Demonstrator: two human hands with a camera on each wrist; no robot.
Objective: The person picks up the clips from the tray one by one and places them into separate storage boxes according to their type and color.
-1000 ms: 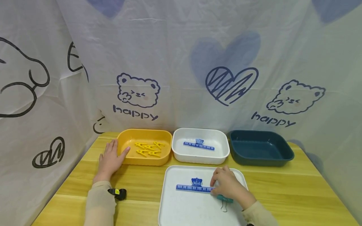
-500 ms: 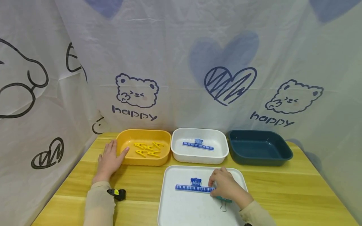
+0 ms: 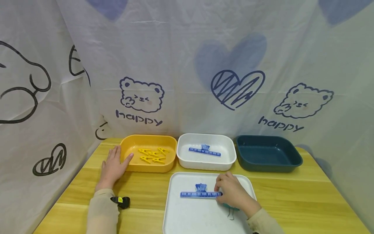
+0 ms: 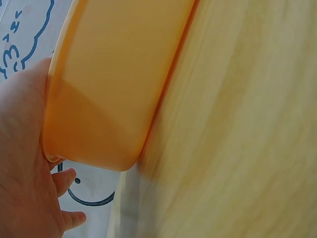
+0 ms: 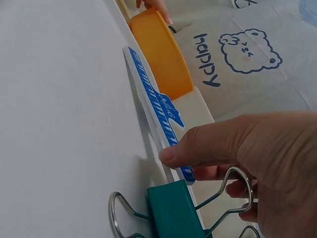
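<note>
My right hand (image 3: pixel 233 192) pinches the right end of a long blue and white piano-key clip (image 5: pixel 157 104) between thumb and fingers. The clip appears slightly raised off the white tray (image 3: pixel 193 221), with a shadow beside it in the right wrist view. Under the hand on the tray lies a teal binder clip (image 5: pixel 173 210) with wire handles, partly hidden in the head view. At the far left, my left hand (image 3: pixel 112 169) rests against the end of the yellow bin (image 3: pixel 152 167), fingers extended along its outside and thumb at the rim.
Several small yellow clips (image 3: pixel 153 153) lie in the yellow bin. Beside it, a white bin (image 3: pixel 206 165) holds another blue piano-key clip (image 3: pixel 204 150). A dark blue bin (image 3: pixel 268 165) stands to the right. Printed cloth (image 3: pixel 187 107) hangs behind the wooden table (image 3: pixel 304 201).
The piano-key clip has shifted slightly left and turned more level as the right hand's fingers closed on its end. The left hand stays at the yellow bin.
</note>
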